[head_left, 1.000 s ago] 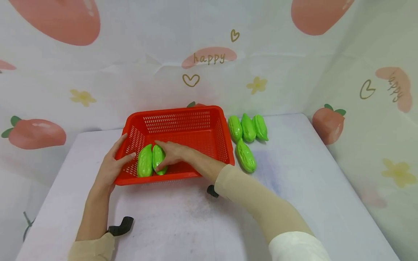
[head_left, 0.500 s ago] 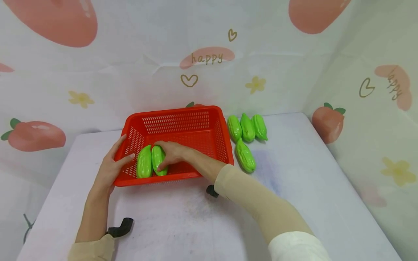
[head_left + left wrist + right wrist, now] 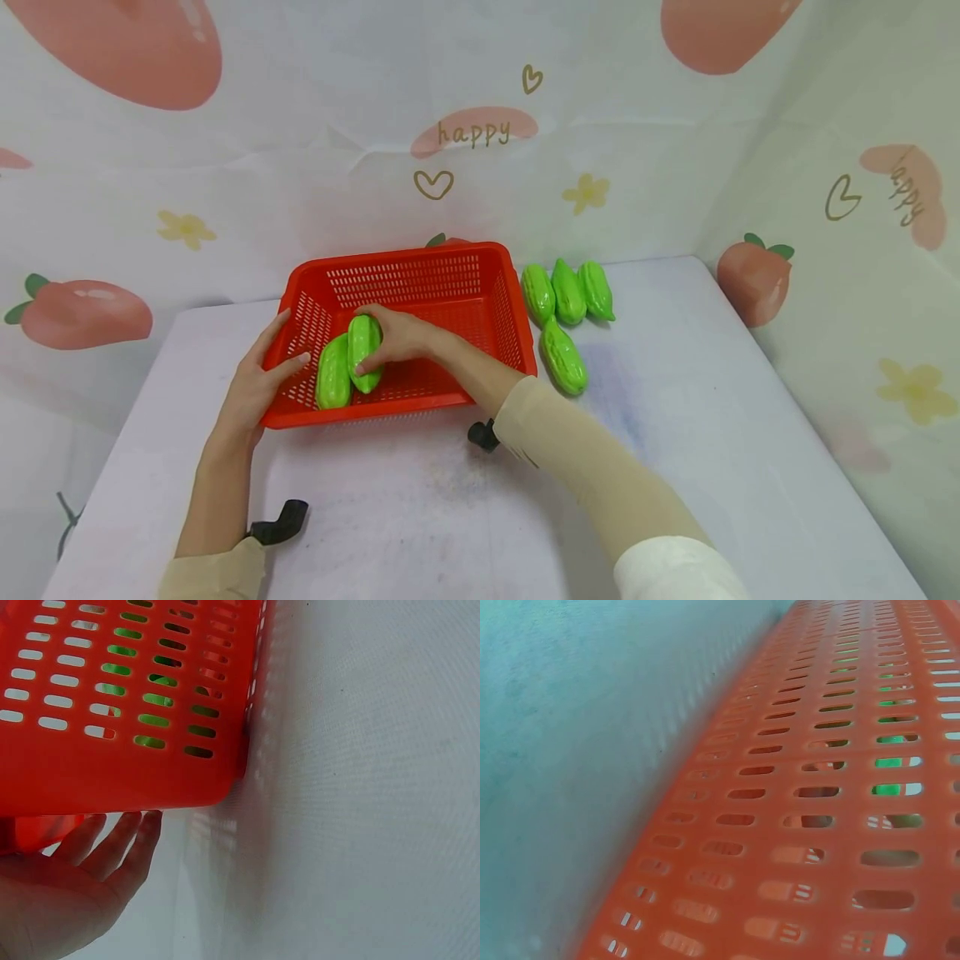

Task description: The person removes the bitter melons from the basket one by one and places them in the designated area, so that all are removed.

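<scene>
In the head view, my right hand (image 3: 405, 335) grips a bright green, glossy bitter melon (image 3: 365, 354) inside the red plastic basket (image 3: 397, 406), thumb on the near side and fingers at the far end. A second bitter melon (image 3: 332, 375) lies just left of it, against the basket's left end. My left hand (image 3: 257, 377) holds the basket's left rim, its thumb reaching over the inside and the other fingers outside. Those fingers meet the rim in the left wrist view, where the hand (image 3: 82, 889) appears at lower left. Only the slotted basket wall (image 3: 780, 787) fills the right wrist view; the hand is hidden.
Several more bitter melons (image 3: 570, 293) sit on the white table (image 3: 720, 400) to the right of the basket, one lying nearer than the others. A patterned wall covering (image 3: 480, 67) stands close behind the basket and along the right side.
My right hand has raised its bitter melon slightly and moved it away from the basket's near wall. The neighbouring bitter melon has barely shifted. My left hand stays on the rim.
</scene>
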Motion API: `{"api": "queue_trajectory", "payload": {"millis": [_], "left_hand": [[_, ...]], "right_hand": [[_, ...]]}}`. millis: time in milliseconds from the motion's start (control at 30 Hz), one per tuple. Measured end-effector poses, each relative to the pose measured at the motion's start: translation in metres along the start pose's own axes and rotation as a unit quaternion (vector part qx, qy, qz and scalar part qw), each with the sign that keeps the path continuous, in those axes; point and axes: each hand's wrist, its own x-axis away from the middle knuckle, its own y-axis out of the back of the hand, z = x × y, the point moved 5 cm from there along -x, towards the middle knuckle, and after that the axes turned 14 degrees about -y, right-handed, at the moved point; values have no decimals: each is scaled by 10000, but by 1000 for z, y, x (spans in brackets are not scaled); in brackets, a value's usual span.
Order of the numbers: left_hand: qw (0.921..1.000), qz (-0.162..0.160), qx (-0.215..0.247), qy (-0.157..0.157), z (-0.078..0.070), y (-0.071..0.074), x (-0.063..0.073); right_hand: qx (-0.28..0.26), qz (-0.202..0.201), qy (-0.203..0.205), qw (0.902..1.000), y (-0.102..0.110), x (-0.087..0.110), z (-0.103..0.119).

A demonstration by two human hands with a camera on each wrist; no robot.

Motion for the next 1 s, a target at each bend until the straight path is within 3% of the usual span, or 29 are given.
{"api": "queue_trajectory", "payload": {"millis": [467,733,1000], "left_hand": [[9998,-50,-142,99,0,2,0],[9996,-50,-243,121,1,3,4],[9999,-6,-37,94,0,1,2]], "right_hand": [[-636,-167,121,9978,9,9,8],[-719,-364,108,9967,17,22,12],[-1244,-311,246,9914,32,37,5]]}}
